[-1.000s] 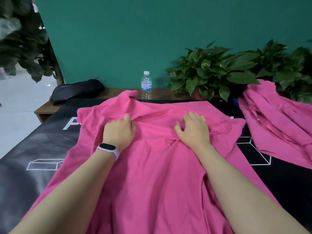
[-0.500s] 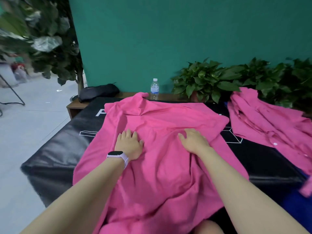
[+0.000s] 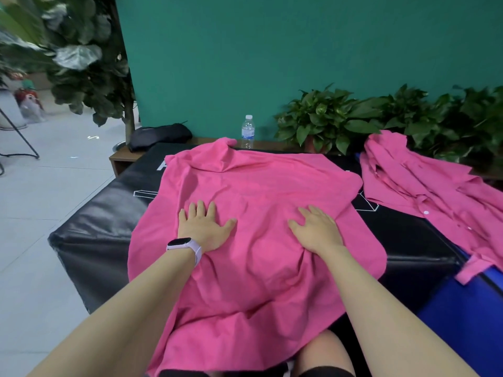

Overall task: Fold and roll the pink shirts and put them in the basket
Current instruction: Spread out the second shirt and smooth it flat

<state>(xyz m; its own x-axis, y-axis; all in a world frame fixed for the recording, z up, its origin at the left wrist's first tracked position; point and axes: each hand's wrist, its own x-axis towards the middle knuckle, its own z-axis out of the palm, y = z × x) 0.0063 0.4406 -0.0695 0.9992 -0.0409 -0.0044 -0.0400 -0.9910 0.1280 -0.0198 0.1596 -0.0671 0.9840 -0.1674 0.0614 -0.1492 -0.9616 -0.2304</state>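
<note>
A pink shirt [image 3: 261,186] lies spread back-up over the black padded table [image 3: 95,213], its hem hanging over the near edge. My left hand [image 3: 202,227], with a watch on the wrist, presses flat on the shirt's left half with fingers spread. My right hand [image 3: 317,229] lies flat on the right half, fingers straight. A second pink shirt [image 3: 424,186], crumpled and with buttons showing, lies on the table at the right. No basket is visible.
A water bottle [image 3: 247,131] and a black bag [image 3: 159,136] stand on a wooden ledge behind the table. Potted plants [image 3: 334,118] line the green wall. A blue surface [image 3: 462,308] adjoins the table at the lower right. Grey floor lies to the left.
Both hands have slid down the shirt from near the collar toward me, opening flat and smoothing the cloth. The view has pulled back.
</note>
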